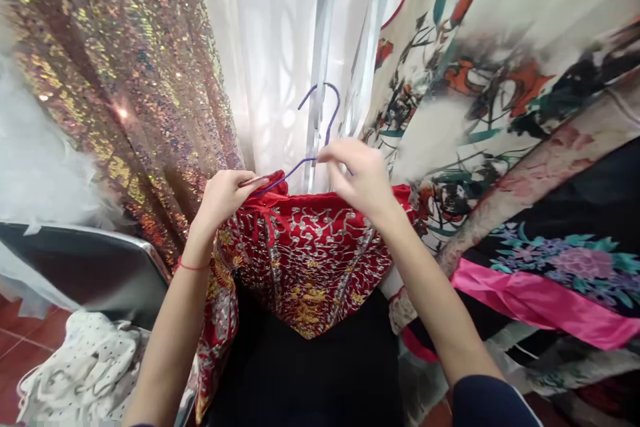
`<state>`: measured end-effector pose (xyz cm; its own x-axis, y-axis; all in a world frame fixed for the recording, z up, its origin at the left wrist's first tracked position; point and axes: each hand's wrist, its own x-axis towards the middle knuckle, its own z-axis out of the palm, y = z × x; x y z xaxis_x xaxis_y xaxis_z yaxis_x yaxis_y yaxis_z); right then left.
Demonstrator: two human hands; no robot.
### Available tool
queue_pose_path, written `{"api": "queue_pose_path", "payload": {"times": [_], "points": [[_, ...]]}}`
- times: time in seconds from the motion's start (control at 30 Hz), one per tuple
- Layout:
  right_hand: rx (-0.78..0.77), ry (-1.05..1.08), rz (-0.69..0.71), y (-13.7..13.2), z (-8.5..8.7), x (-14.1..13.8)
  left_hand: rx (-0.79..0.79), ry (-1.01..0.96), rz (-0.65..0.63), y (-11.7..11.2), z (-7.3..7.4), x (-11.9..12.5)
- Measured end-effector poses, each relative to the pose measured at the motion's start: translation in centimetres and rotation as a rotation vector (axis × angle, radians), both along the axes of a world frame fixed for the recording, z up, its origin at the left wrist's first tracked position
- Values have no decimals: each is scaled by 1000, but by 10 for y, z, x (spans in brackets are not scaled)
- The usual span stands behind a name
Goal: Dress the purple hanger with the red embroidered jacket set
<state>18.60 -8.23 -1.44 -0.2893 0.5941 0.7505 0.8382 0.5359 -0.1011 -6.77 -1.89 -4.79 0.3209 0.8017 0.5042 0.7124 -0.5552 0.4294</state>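
A red bodice (310,247) with silver and gold embroidery is in front of me, its lower edge ending in a point. My left hand (225,197), closed, grips the bodice's top left edge by the shoulder of a purple wire hanger (295,170). The hanger's hook points up, and its left arm runs down to the red fabric. Fingers pinched, my right hand (361,177) holds the hanger just below the hook and covers its right side. Black fabric (310,373) lies below the bodice; whether it belongs to the same garment I cannot tell.
A sequined gold fabric (135,73) hangs at left, white sheer cloth (260,47) behind the hanger. Floral cloth (475,73) and a pink sash (540,300) are on the right. At lower left are a dark chair back (85,273) and dotted white cloth (85,367).
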Motion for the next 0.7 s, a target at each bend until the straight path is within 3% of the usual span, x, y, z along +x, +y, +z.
{"api": "queue_pose_path", "payload": {"times": [0.1,0.17,0.27,0.33,0.43,0.53,0.7], "points": [[-85,177,-229,-11,-3,41,36,-67,-17,-6,6,13],[-278,154,-261,-5,-7,62,72,-104,-50,-4,13,25],[-640,127,-25,14,-10,80,61,-85,-135,1,25,43],[-781,186,135,26,-10,82,-17,-60,-213,5,32,51],[-819,263,181,37,-10,74,-150,-79,-277,7,38,56],[-775,311,187,39,-10,61,-209,-100,-244,10,42,61],[-702,329,203,36,-13,52,-278,-177,-236,14,53,96]]}}
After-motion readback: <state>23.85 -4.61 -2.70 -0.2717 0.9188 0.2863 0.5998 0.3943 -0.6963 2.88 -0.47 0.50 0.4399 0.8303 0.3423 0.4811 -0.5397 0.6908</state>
